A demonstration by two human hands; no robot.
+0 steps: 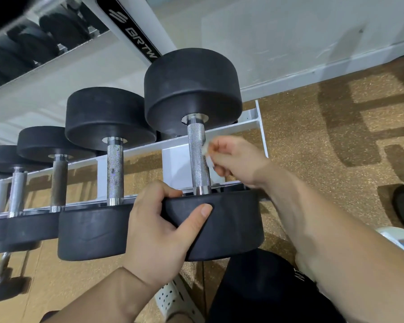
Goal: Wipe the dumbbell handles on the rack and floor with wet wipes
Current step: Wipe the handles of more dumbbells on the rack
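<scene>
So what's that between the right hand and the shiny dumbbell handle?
A small white wet wipe, pinched in the right hand's fingers and held against the dumbbell handle's right side; the head view shows it.

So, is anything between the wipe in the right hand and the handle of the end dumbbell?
Nothing visible does. The right hand pinches the wet wipe right at the knurled handle's right edge. The left hand grips the dumbbell's near head, below the wiping spot.
</scene>
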